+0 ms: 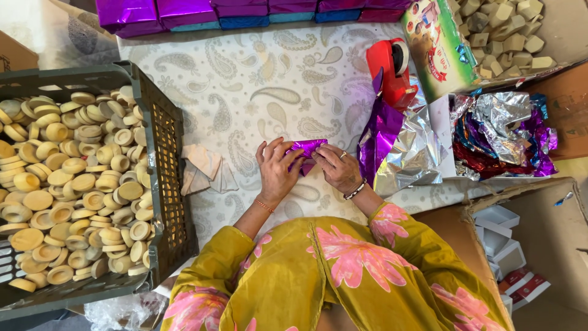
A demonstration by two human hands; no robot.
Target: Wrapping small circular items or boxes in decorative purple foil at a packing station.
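Near the middle of the frame, both hands meet over a small piece wrapped in purple foil, which lies on the paisley-patterned tabletop. The left hand lies flat with its fingers spread and bent over the left part of the piece, pressing it down. The right hand covers the right end, and its fingers are curled on the foil edge, pinching it. So both hands are closed on the same wrapped piece, and none of them is free.

I judge that the step in hand is the folding of the foil around one piece: the wrap looks nearly closed, but the ends are not yet flat. The next move calls for a firm hold by one hand while the other tucks the loose flap under, so the foil does not spring open.

At the left of the frame stands a dark crate full of round pale discs. Just right of it lies a crumpled cloth. To the right of the hands lies a stack of foil sheets, purple and silver, and above it a red tape dispenser. Along the top edge stands a row of wrapped purple packets.
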